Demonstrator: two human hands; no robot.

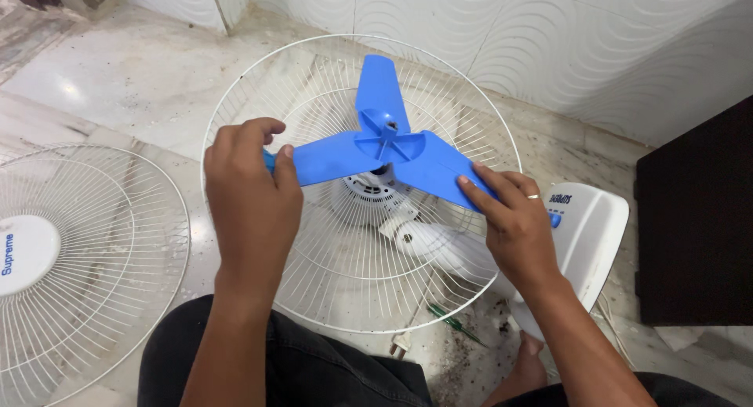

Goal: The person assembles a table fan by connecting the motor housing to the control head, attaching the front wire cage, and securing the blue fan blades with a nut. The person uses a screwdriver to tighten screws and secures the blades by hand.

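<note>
Blue 3-blade fan impeller [386,144] sits over the centre of the white wire rear guard [259,93], hub side w/ radial ribs facing up toward the camera, approx. flat to the guard. One blade points away from the person toward the tiled wall [549,38]; the other two spread toward the near left & near right, so the longest visible line runs roughly left-right between the two hands. Left hand [251,195] is closed on the tip of the left blade, thumb on top, fingers curled over the far edge. Right hand [514,219] has fingers laid flat on the right blade w/ its tip under the palm; ring on one finger; whether the thumb pinches underneath can't be told. Below the impeller, thru the wires, the white motor housing [369,195] and fan neck [431,242] show, running down-right to the white base [592,234]. A second white guard w/ round centre cap [86,258] lies on the marble floor [133,78] at left, apart from the rest. Green-handled screwdriver [455,322] and a plug [400,344] lie on the floor near the person's knees.
</note>
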